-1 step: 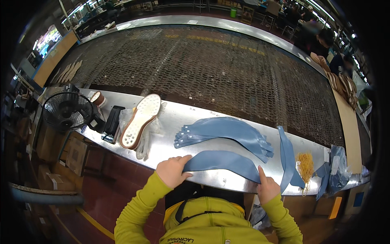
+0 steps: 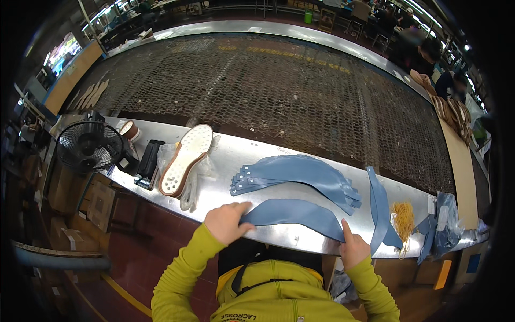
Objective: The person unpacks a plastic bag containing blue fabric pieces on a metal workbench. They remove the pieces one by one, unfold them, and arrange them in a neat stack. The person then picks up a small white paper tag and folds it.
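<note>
Hands are pressing the ends of a blue curved piece [image 2: 292,213] lying flat at the near edge of the metal bench [image 2: 236,155]. Left hand [image 2: 225,221] is resting on its left end, fingers together and bent over it. Right hand [image 2: 351,248] is pinning its right end with the forefinger out, the others curled. Just beyond, a fanned stack of blue pieces [image 2: 300,174] is lying, with a shoe sole [image 2: 185,159] to the left and a fan [image 2: 88,146] further left.
</note>
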### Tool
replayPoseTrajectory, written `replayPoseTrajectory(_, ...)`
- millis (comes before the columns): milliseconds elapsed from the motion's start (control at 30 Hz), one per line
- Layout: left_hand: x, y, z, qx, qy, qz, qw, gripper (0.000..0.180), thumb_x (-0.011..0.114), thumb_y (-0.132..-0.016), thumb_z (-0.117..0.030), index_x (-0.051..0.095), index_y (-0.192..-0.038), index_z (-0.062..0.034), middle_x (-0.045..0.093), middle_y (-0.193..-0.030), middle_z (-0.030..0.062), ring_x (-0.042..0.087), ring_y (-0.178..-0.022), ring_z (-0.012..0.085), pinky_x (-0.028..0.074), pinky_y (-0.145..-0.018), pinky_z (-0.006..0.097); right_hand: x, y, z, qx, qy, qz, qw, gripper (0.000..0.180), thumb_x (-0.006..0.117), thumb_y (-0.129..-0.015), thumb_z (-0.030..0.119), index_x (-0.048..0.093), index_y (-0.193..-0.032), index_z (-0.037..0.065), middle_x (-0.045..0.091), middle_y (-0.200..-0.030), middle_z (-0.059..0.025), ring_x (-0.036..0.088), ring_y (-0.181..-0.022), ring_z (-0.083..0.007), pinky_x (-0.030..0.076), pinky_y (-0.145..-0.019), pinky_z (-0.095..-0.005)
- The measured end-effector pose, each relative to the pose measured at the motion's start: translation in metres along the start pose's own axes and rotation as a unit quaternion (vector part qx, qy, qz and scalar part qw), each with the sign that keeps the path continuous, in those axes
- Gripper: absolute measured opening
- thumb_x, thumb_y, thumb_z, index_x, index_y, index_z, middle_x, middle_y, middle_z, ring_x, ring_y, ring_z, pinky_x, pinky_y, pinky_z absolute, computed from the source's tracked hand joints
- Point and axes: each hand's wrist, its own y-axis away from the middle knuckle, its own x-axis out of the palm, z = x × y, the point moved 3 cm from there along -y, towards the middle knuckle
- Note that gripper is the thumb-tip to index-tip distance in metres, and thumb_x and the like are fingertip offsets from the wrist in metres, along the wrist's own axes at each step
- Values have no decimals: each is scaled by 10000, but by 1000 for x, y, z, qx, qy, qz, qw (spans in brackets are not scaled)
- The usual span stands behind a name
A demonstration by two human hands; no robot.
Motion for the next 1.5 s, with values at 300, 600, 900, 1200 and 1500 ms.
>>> replayPoseTrajectory(300, 5, -96, 42, 19, 86, -148, 985, 264, 774, -737, -217, 656, -898, -45, 592, -868, 101, 588, -776, 256, 494, -730, 351, -21, -17, -3, -64, -76, -21, 995, 692, 736, -713, 151, 452, -1330, 16, 592, -1140, -152, 566, -1015, -307, 420, -880, -403)
replayPoseTrajectory(600, 1, -121, 59, -76, 183, -52, 979, 235, 813, -663, -185, 662, -728, -18, 646, -741, 133, 621, -726, 282, 495, -699, 366, -20, -52, -21, -37, -109, -128, 985, 437, 705, -762, 149, 584, -1171, 52, 613, -1120, -121, 567, -1019, -308, 417, -872, -399)
replayPoseTrajectory(900, -6, -113, 45, 28, 67, -155, 985, 186, 802, -630, -140, 682, -721, -32, 649, -759, 131, 603, -791, 295, 473, -725, 384, 4, -78, -42, 152, -133, -27, 979, 309, 746, -737, 217, 639, -980, 59, 652, -939, -131, 612, -900, -320, 481, -763, -393)
replayPoseTrajectory(1200, -2, -112, 45, -14, 184, -95, 978, 159, 766, -732, -110, 699, -830, -3, 637, -712, 88, 599, -641, 166, 480, -599, 283, 11, -84, -45, 162, -162, -43, 972, 197, 728, -762, 235, 669, -812, 54, 664, -802, -123, 627, -823, -324, 483, -737, -413)
replayPoseTrajectory(1500, -34, -43, 36, -78, 302, -9, 950, 148, 715, -801, -94, 686, -880, 29, 642, -673, 60, 544, -603, 74, 448, -582, 225, -33, -53, -49, 126, -325, 48, 936, 144, 704, -813, 149, 692, -861, 13, 656, -708, -103, 595, -622, -173, 479, -611, -287)
